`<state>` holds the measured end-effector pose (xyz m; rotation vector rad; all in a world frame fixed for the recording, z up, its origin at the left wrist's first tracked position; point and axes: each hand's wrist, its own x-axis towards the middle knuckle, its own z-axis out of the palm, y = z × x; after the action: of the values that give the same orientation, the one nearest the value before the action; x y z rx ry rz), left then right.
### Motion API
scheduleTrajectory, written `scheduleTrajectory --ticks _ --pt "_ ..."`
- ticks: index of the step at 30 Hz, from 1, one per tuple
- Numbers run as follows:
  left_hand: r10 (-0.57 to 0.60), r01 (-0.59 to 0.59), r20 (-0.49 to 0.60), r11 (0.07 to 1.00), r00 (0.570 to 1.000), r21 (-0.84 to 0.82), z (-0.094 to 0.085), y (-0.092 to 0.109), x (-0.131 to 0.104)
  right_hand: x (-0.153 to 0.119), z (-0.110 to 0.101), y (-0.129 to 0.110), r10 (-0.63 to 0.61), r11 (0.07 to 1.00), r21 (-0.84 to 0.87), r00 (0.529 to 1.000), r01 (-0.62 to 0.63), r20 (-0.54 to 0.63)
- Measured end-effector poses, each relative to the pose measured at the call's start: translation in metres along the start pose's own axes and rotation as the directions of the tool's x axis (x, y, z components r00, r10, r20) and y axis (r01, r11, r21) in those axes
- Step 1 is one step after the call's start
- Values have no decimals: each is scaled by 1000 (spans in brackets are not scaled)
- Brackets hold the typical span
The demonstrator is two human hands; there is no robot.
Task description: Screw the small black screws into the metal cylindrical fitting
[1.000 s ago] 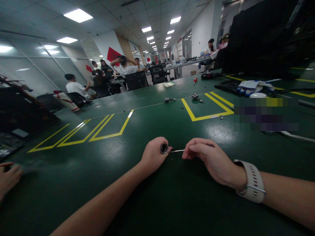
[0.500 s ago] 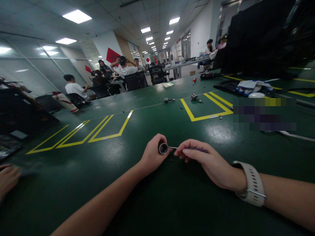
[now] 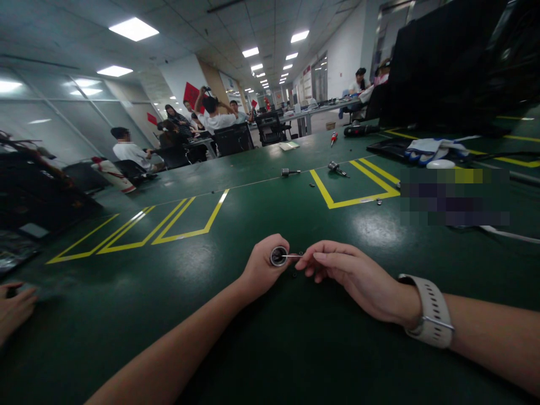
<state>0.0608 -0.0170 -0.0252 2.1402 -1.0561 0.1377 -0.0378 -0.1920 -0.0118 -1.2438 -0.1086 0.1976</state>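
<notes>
In the head view, the left hand (image 3: 262,269) is wrapped around a metal cylinder (image 3: 279,257), its open round end turned toward the camera, above the green bench (image 3: 236,360). The right hand (image 3: 348,275), with a pale watch (image 3: 432,313) on its wrist, grasps a thin-shafted tool (image 3: 291,256) between thumb and fingers; the shaft reaches left across the cylinder's rim and its end shows within the opening. The tool's handle is hidden by the hand. A small dark ring (image 3: 294,275) lies on the bench just below the gap between the hands. Farther out, toward the bench's far edge, two metal pieces with narrow ends lie apart: one piece (image 3: 290,172) outside the yellow tape (image 3: 330,197), the other piece (image 3: 336,167) within its outline. Nearer the far edge are a paper pad (image 3: 289,145), a red-handled tool (image 3: 333,138) and a black object (image 3: 361,130). White-and-blue gloves (image 3: 436,149) lie toward the right side of the bench, with a white round object (image 3: 440,164) just below them. At the left side of the view, another person's hand (image 3: 16,310) is over the bench.
</notes>
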Motion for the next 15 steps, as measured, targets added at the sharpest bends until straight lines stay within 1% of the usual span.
scheduleTrajectory --ticks 4,8,11,13,15 --pt "2 -2 -16 1000 1000 -7 1 -2 -1 1 -2 1 -5 998 64 1000 3 26" --pt "28 -25 -34 995 999 92 2 -1 0 -1 1 -1 11 1000 15 1000 -10 -22" --pt "66 -70 27 980 997 185 2 0 -1 -1 2 -2 28 999 -16 999 -29 -35" --pt "81 -94 66 971 995 218 2 1 -1 0 1 -1 33 999 21 999 -33 -21" --pt "76 -92 76 969 994 229 2 1 -1 1 -1 -1 31 997 64 999 -30 -11"
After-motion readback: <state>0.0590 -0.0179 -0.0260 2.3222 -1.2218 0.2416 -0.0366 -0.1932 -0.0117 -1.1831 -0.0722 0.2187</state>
